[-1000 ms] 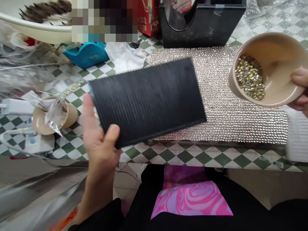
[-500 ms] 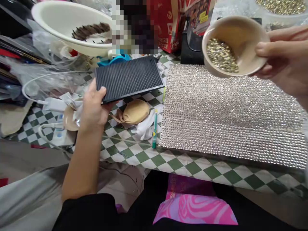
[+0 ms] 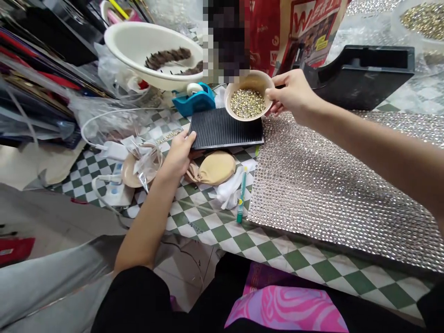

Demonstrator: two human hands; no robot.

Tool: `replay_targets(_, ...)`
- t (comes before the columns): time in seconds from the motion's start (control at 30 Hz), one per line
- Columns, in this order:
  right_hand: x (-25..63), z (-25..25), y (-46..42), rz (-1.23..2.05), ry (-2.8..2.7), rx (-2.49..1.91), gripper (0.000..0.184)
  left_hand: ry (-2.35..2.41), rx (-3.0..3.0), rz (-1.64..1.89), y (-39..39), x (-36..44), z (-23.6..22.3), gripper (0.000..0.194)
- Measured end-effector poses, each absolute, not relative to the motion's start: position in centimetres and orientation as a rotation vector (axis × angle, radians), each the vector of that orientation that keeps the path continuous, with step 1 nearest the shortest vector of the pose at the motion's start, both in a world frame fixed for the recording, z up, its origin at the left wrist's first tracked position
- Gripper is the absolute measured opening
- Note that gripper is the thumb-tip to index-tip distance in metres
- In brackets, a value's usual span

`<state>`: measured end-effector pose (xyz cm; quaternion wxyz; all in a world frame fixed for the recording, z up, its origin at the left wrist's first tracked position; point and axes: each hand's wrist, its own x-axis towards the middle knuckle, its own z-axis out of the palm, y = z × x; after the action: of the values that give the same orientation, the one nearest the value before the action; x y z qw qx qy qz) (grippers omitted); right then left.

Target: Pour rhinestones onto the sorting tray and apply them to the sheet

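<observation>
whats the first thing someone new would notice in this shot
The big sheet of silver rhinestones catches the eye first, covering the right side of the green-and-white checkered table. Beside it, the right hand holds a beige bowl of gold rhinestones over a black ridged tray, whose edge the left hand touches.

A black top (image 3: 132, 296) with short sleeves (pink swirled print (image 3: 284, 307) at its front).

Letter "W" on the red bag (image 3: 267, 37)

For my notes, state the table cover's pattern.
Green and white diamond checks on the table cover, best in the head view.
</observation>
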<state>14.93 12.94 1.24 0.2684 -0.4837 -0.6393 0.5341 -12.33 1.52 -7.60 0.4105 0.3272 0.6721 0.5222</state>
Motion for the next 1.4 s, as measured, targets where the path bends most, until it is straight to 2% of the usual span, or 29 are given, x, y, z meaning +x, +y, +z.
replay_targets(0.1, 13.4, -0.2, 14.2, 1.286, -1.737, -1.300, 0.018, 1.729, 0.811, 1.242, 1.3, -12.4, -7.4, 0.031)
replay_targets(0.23, 12.7, -1.3, 15.2, 1.123, -1.828, -1.253, 0.016, 1.771, 0.816, 1.240, 1.1, -12.0, -7.1, 0.019)
replay_targets(0.43, 12.9, -0.7, 14.5, 0.808, -2.002, -1.221, 0.013, 1.800, 0.837, 1.253, 1.1, -11.5, -6.9, 0.017)
replay_targets(0.67, 12.6, -0.1, 13.8, 0.533, -2.131, -1.253, 0.021, 1.853, 0.868, 1.208, 1.2, -11.4, -6.8, 0.015)
replay_targets(1.03, 12.1, -0.3, 13.2, 0.382, -2.232, -1.291, 0.029, 1.997, 0.989, 1.092, 1.0, -11.6, -7.0, 0.018)
replay_targets(1.4, 11.6, -0.8, 13.3, 0.414, -2.229, -1.260, 0.033, 2.346, 1.190, 0.857, -0.1, -12.0, -6.3, 0.042)
